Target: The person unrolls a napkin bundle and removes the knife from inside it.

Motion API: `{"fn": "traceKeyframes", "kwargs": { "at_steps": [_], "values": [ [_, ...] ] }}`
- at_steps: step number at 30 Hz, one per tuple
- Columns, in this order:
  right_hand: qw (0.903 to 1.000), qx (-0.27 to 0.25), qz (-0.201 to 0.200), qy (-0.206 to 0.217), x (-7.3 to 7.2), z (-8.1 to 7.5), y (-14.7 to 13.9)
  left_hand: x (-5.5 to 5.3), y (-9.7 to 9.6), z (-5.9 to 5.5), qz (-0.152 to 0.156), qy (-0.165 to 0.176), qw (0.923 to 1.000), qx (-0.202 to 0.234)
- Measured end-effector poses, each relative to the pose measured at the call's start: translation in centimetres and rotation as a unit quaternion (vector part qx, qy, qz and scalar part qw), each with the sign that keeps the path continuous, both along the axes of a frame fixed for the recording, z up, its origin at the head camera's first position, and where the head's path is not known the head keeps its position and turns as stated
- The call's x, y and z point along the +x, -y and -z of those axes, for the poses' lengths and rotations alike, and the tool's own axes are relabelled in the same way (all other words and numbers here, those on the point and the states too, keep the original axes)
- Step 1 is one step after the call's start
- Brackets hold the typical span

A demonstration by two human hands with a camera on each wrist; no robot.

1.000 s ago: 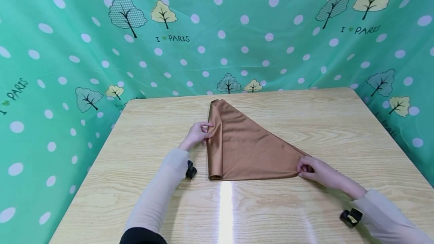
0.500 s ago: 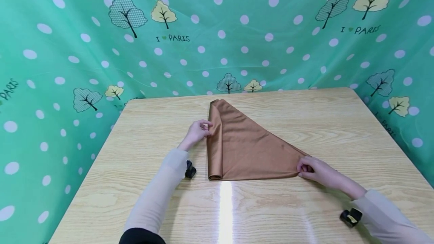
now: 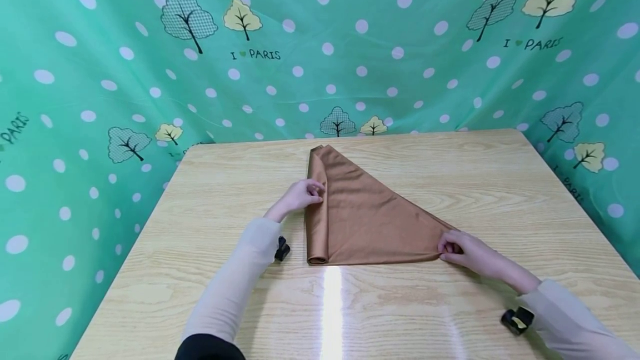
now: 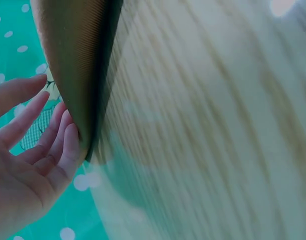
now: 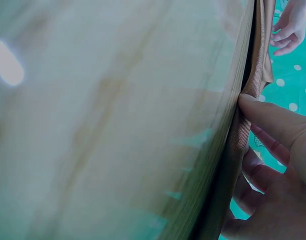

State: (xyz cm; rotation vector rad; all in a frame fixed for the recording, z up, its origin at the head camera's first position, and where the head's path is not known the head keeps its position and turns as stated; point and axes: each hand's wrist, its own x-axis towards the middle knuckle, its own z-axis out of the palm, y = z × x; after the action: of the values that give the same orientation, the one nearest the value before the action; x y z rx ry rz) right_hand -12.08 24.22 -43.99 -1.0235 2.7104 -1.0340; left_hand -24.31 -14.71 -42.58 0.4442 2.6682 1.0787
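A satiny brown cloth (image 3: 375, 221) lies on the table, its left edge wound into a roll (image 3: 317, 232) and the rest spread flat as a triangle. My left hand (image 3: 302, 194) is over the upper middle of the roll, fingers loosely bent. In the left wrist view its thumb and index finger stand apart, with the other fingertips right at the brown fabric (image 4: 73, 60). At the cloth's right corner, my right hand (image 3: 467, 251) pinches the edge. The right wrist view shows that thumb on the near side of the fabric, fingers behind it.
The wooden table (image 3: 425, 315) carries a bright strip of reflected light in front of the roll. A green dotted curtain (image 3: 360, 54) with printed trees hangs behind and along both sides. Each sleeve has a small black device (image 3: 518, 320) at the wrist.
My left hand has shifted right, from the roll's left edge to over its top. The right hand and the cloth look the same.
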Motion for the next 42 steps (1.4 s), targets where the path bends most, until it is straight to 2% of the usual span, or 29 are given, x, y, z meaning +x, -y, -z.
{"fn": "traceKeyframes", "kwargs": {
  "at_steps": [2,4,9,22,29,42],
  "values": [
    [1.0000,0.001,0.000,0.001,0.0,0.0,0.0,0.5,-0.4,-0.7,0.004,-0.001,0.9999,-0.013],
    [1.0000,0.001,-0.001,-0.001,0.0,0.0,0.0,0.6,-0.5,-0.8,0.016,-0.010,0.9996,-0.020],
    [1.0000,0.001,0.002,0.004,0.0,-0.1,0.1,0.6,-0.5,-0.6,0.043,-0.013,0.9980,-0.044],
    [0.9998,0.009,0.013,0.014,0.1,-0.2,0.1,0.4,-0.9,-0.5,0.068,-0.008,0.9935,-0.091],
    [0.9999,0.011,0.011,0.005,0.1,-0.2,0.1,0.4,-1.3,-0.7,0.083,-0.033,0.9860,-0.141],
    [0.9999,0.011,0.005,0.006,0.2,-0.1,0.0,0.2,-1.8,-0.7,0.098,-0.071,0.9796,-0.160]
  ]
}}
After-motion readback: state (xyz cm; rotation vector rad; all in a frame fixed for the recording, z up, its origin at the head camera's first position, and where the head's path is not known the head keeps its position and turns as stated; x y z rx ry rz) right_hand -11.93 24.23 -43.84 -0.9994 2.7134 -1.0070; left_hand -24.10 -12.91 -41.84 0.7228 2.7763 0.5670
